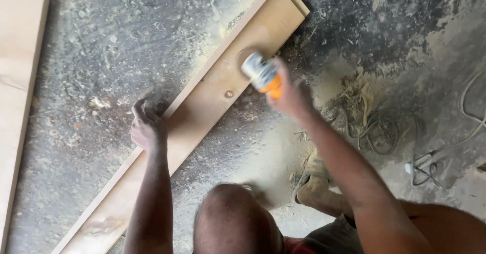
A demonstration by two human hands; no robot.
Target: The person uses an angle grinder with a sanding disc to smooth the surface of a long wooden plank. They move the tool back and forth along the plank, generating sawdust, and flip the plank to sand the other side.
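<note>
Bare arms, dark shorts, sandal (pixel 315 169)

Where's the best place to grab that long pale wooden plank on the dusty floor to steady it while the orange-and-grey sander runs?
Probably the long pale wooden plank at its raised left edge, mid-length, from the left side. The left hand already rests there, clear of the orange-and-grey sander, which the right hand works near the far end.

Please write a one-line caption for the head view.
Right hand runs a sander along a plank; left hand steadies it.
</note>
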